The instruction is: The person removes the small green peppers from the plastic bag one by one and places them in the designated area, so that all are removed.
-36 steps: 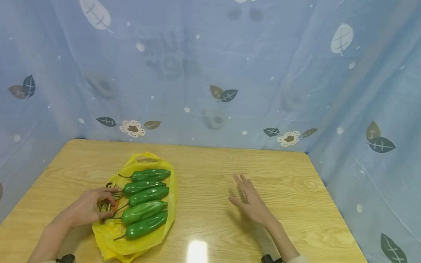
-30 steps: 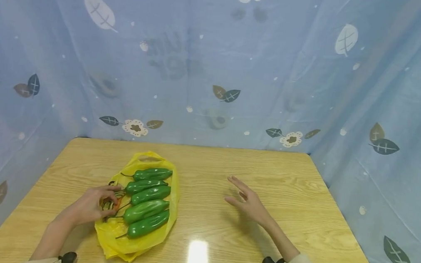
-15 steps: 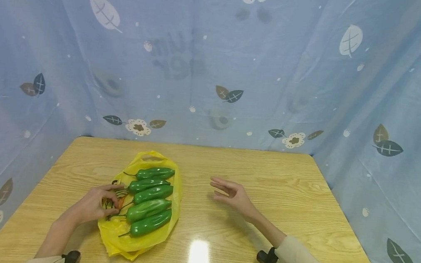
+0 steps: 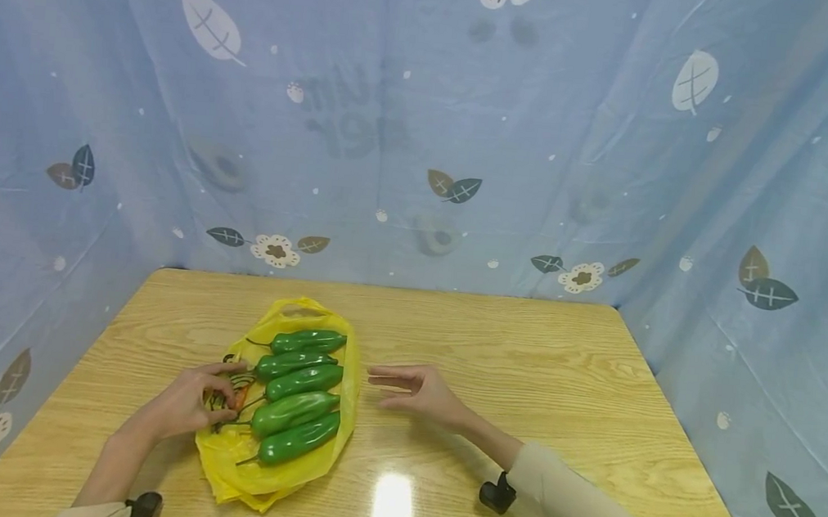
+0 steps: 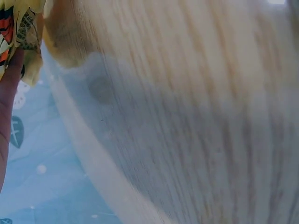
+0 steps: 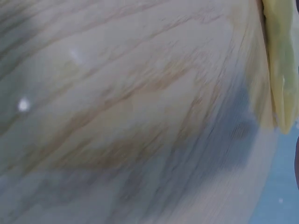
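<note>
Several long green chili peppers (image 4: pixel 294 413) lie side by side on a yellow plastic bag (image 4: pixel 254 483), stems pointing left. My left hand (image 4: pixel 183 402) grips the bag's printed left edge with curled fingers, beside the stems. In the left wrist view, a finger (image 5: pixel 8 93) lies against the bunched bag (image 5: pixel 28 42). To the right of the bag my right hand (image 4: pixel 424 395) reaches leftward, its fingers extended and apart from the bag. The bag's right side (image 6: pixel 282 70) shows at the edge of the right wrist view.
A light wooden table (image 4: pixel 510 341) lies under everything. Blue patterned curtains (image 4: pixel 425 128) hang behind it and along both sides. A bright light reflection falls on the tabletop near the front middle.
My right hand has moved left across the table toward the bag, its spread fingers drawing closer together. The left hand stays at the bag's left edge. The view has shifted slightly.
</note>
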Tool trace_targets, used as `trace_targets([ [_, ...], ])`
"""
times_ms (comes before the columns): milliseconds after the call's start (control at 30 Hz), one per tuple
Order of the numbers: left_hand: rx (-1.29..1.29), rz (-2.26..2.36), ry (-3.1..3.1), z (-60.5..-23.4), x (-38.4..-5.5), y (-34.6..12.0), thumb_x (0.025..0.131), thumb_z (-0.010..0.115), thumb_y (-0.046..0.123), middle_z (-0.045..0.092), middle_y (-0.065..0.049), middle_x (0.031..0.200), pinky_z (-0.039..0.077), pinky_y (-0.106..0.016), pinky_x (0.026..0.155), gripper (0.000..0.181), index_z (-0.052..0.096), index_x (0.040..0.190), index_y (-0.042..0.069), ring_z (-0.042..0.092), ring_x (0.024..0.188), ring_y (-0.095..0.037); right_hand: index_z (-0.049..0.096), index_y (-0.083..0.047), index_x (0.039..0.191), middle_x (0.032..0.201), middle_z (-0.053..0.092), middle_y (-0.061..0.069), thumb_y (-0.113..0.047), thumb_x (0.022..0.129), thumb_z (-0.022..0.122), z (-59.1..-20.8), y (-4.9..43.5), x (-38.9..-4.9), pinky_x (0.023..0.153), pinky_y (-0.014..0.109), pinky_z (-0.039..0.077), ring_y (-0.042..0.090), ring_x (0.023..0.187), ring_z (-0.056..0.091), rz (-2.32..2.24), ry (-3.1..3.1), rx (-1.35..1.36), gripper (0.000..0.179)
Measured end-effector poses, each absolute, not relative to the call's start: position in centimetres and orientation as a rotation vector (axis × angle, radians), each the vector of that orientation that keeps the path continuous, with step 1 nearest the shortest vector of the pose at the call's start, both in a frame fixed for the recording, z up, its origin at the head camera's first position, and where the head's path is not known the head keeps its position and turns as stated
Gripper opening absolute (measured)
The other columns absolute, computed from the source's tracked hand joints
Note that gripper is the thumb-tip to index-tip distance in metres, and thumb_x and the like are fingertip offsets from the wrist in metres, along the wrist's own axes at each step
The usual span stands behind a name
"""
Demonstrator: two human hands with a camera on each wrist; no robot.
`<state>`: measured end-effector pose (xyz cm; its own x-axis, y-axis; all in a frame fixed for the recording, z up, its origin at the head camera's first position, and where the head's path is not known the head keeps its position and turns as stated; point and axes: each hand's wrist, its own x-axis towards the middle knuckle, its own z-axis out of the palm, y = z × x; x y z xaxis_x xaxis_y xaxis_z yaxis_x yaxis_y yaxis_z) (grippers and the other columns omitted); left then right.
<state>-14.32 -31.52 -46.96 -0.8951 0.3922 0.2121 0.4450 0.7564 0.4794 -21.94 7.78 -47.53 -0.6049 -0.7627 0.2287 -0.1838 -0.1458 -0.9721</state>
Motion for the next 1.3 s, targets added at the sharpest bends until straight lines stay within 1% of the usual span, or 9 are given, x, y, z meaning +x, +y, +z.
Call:
trace_targets([
  [100, -0.68, -0.82, -2.852, -47.0, -14.3, -31.6, 0.072, 0.082, 0.012, 0.059, -0.023, 0.125, 0.046, -0.059, 0.084, 0.022, 0.064, 0.071, 0.025, 0.055, 0.11, -0.049, 0.048, 0.011, 0.133, 0.133, 0.047, 0.034, 0.004, 0.086, 0.067, -47.5, 6.7, -21.8, 0.092, 0.039, 0.048, 0.051, 0.122, 0.045, -1.804, 1.67, -1.057, 0.052],
  [200, -0.68, -0.818, -2.855, -47.0, -14.3, -31.7, 0.073, 0.082, 0.013, 0.059, -0.023, 0.125, 0.046, -0.059, 0.084, 0.02, 0.065, 0.071, 0.024, 0.055, 0.11, -0.049, 0.049, 0.012, 0.132, 0.132, 0.049, 0.033, 0.005, 0.085, 0.067, -47.5, 5.6, -21.6, 0.094, 0.039, 0.048, 0.047, 0.122, 0.048, -1.804, 1.662, -1.062, 0.05],
  [333, -0.678, -0.805, -2.86, -47.1, -14.2, -31.8, 0.073, 0.082, 0.013, 0.059, -0.022, 0.125, 0.047, -0.059, 0.084, 0.02, 0.065, 0.072, 0.025, 0.055, 0.111, -0.048, 0.05, 0.011, 0.131, 0.132, 0.049, 0.032, 0.005, 0.086, 0.067, -47.6, 4.2, -21.4, 0.095, 0.037, 0.046, 0.042, 0.122, 0.051, -1.804, 1.649, -1.058, 0.049],
  [467, -0.679, -0.789, -2.855, -47.1, -14.1, -31.8, 0.073, 0.082, 0.013, 0.059, -0.022, 0.126, 0.048, -0.057, 0.082, 0.021, 0.065, 0.071, 0.026, 0.056, 0.11, -0.047, 0.052, 0.008, 0.131, 0.132, 0.049, 0.031, 0.005, 0.086, 0.066, -47.8, 2.9, -21.2, 0.096, 0.034, 0.046, 0.043, 0.122, 0.05, -1.821, 1.609, -1.04, 0.048],
  [633, -0.68, -0.784, -2.847, -47.3, -14.1, -31.8, 0.073, 0.082, 0.014, 0.059, -0.021, 0.125, 0.049, -0.055, 0.081, 0.021, 0.065, 0.072, 0.026, 0.057, 0.109, -0.046, 0.052, 0.008, 0.131, 0.133, 0.048, 0.032, 0.008, 0.086, 0.065, -48.3, 1.6, -21.2, 0.096, 0.037, 0.045, 0.043, 0.123, 0.048, -1.823, 1.544, -1.026, 0.047],
  [933, -0.676, -0.788, -2.845, -47.5, -14.2, -31.8, 0.074, 0.083, 0.017, 0.059, -0.021, 0.125, 0.05, -0.053, 0.08, 0.018, 0.066, 0.072, 0.023, 0.057, 0.108, -0.046, 0.054, 0.009, 0.129, 0.132, 0.052, 0.027, 0.011, 0.082, 0.068, -49.0, -0.2, -21.2, 0.097, 0.038, 0.044, 0.036, 0.122, 0.052, -1.793, 1.594, -0.986, 0.049],
  [1100, -0.684, -0.822, -2.856, -47.5, -14.3, -31.8, 0.076, 0.082, 0.021, 0.058, -0.022, 0.126, 0.051, -0.052, 0.079, 0.015, 0.067, 0.073, 0.02, 0.057, 0.109, -0.046, 0.058, 0.006, 0.126, 0.13, 0.058, 0.015, 0.006, 0.079, 0.073, -49.2, -0.6, -21.0, 0.097, 0.03, 0.044, 0.021, 0.121, 0.056, -1.687, 1.709, -1.018, 0.049],
  [1167, -0.68, -0.827, -2.86, -47.5, -14.4, -31.8, 0.077, 0.081, 0.02, 0.058, -0.022, 0.127, 0.05, -0.053, 0.08, 0.015, 0.067, 0.072, 0.021, 0.056, 0.11, -0.047, 0.059, 0.004, 0.125, 0.13, 0.06, 0.011, 0.003, 0.079, 0.075, -49.2, -0.8, -20.9, 0.097, 0.027, 0.044, 0.014, 0.121, 0.055, -1.62, 1.77, -1.071, 0.049],
  [1300, -0.673, -0.825, -2.866, -47.4, -14.4, -31.8, 0.077, 0.081, 0.02, 0.057, -0.022, 0.128, 0.048, -0.056, 0.082, 0.017, 0.066, 0.072, 0.023, 0.055, 0.111, -0.047, 0.061, 0.004, 0.124, 0.128, 0.061, 0.011, 0.002, 0.078, 0.075, -49.2, -1.1, -20.7, 0.097, 0.026, 0.044, 0.009, 0.12, 0.055, -1.541, 1.828, -1.167, 0.048],
])
